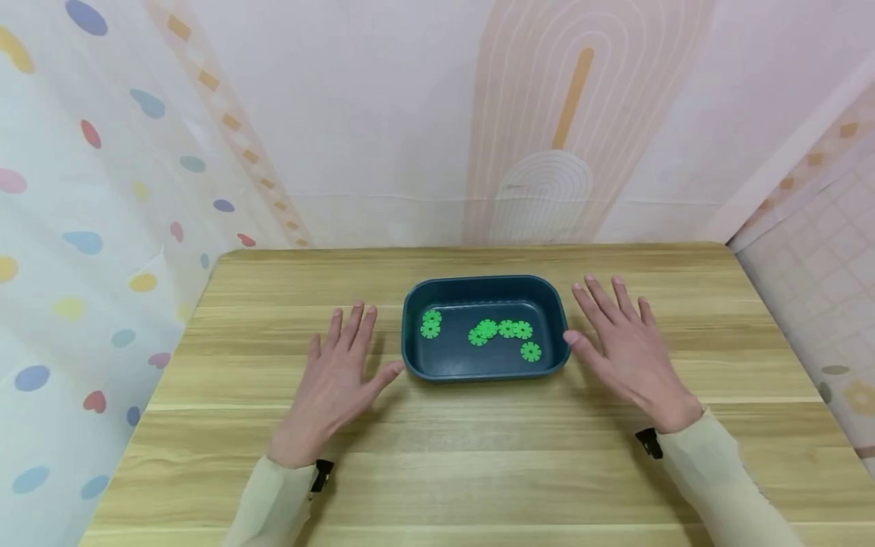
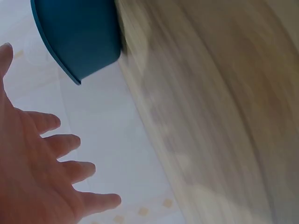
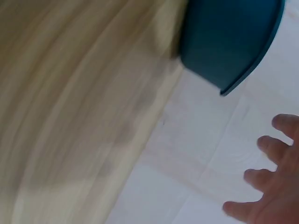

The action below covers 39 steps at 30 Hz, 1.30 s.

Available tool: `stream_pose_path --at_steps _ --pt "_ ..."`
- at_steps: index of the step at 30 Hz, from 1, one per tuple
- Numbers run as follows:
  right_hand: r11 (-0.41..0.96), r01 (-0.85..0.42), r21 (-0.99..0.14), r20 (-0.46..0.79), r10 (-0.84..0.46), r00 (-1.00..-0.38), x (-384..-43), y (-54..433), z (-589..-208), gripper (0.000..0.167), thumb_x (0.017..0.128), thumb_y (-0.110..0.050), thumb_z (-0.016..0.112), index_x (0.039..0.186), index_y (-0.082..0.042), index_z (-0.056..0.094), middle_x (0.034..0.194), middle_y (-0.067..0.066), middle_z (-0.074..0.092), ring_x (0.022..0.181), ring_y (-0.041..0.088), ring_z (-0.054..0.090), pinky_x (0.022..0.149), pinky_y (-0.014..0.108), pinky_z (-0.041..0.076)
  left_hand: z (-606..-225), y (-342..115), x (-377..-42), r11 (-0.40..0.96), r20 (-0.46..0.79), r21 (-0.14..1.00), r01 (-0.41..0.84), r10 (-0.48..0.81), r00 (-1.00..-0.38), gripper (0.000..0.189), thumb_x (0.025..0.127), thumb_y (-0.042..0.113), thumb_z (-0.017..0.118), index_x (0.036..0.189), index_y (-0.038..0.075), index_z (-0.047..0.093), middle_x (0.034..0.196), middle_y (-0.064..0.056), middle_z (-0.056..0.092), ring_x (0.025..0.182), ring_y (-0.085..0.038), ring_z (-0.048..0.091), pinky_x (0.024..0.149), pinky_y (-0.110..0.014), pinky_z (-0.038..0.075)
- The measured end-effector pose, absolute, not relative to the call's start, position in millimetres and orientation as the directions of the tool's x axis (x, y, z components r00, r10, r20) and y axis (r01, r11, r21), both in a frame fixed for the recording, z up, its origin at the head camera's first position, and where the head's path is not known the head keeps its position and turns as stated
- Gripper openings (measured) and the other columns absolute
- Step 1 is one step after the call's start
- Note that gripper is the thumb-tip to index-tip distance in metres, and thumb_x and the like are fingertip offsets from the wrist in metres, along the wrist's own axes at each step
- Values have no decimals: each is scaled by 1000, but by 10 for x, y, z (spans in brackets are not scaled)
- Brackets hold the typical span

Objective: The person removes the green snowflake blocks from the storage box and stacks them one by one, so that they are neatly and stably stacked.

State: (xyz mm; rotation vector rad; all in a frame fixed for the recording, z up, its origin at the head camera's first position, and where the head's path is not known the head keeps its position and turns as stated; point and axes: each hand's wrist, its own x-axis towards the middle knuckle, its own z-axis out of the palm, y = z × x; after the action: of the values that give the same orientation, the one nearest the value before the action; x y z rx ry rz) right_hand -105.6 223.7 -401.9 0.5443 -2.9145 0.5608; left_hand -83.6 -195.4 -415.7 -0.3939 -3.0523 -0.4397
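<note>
A dark teal rectangular tub [image 1: 451,365] with rounded corners sits on the wooden table. Several bright green notched discs [image 1: 530,351] lie flat on its floor, some overlapping in pairs. To the tub's left, my left hand [image 1: 335,387] is spread palm down, its thumb tip right at the tub's edge. On the other side my right hand [image 1: 629,353] is spread too, with its thumb tip overlapping the right rim in the head view. Both wrist views show straight, parted fingers beside the tub's outer wall [image 2: 84,37], holding nothing.
The table [image 1: 478,456] has a pale wood-grain top. Behind it hangs a patterned curtain [image 1: 383,152], which continues along the left side with coloured spots and along the right. A small black clip-like piece [image 1: 323,475] shows at the left cuff, and a similar one [image 1: 649,443] at the right.
</note>
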Motion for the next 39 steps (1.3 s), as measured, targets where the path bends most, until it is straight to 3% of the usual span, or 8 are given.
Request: stream_pose_path --at_steps 7,12,18,24,33,39 --pt "781 -450 -433 276 -360 -891 -1085 2071 -3953 69 107 -46 49 163 -9 32 170 10 27 158 35 13 125 60 12 -4146 -1863 -880 907 97 315 281 264 -960 96 99 70 48 167 10 16 174 -6 10 158 -39 9 118 -72 18" --pt "716 -487 -500 299 -385 -873 -1119 1965 -3914 69 106 -42 55 162 -8 34 167 11 32 158 32 18 126 55 17 -4156 -1803 -906 902 95 323 287 271 -958 99 97 72 50 167 11 18 173 -7 14 158 -38 13 119 -71 20" --pt "679 -465 -568 247 -398 -884 -1156 1848 -3877 67 104 -42 61 161 -14 39 165 7 38 155 28 27 121 58 29 -4179 -1751 -928 900 47 338 274 275 -960 101 95 74 50 167 12 16 173 -7 13 158 -35 12 121 -67 20" --pt "632 -468 -618 214 -437 -874 -1231 1731 -3906 64 101 -37 68 156 -12 47 162 3 43 150 27 38 117 57 36 -4217 -1731 -952 895 38 346 283 287 -957 101 96 72 51 167 10 16 173 -8 13 158 -36 13 121 -67 21" --pt "624 -457 -634 145 -484 -863 -1365 1563 -3972 57 97 -40 74 143 -9 62 145 9 61 135 29 54 110 54 45 -4272 -1698 -983 887 39 345 305 311 -949 98 96 71 54 167 11 21 173 -7 17 158 -36 14 119 -69 24" --pt "621 -443 -646 108 -501 -859 -1457 1503 -3991 56 93 -35 79 140 -9 65 141 8 64 132 28 56 109 51 48 -4279 -1687 -978 889 25 339 307 317 -948 98 95 72 54 167 13 21 173 -5 18 158 -35 14 119 -69 23"
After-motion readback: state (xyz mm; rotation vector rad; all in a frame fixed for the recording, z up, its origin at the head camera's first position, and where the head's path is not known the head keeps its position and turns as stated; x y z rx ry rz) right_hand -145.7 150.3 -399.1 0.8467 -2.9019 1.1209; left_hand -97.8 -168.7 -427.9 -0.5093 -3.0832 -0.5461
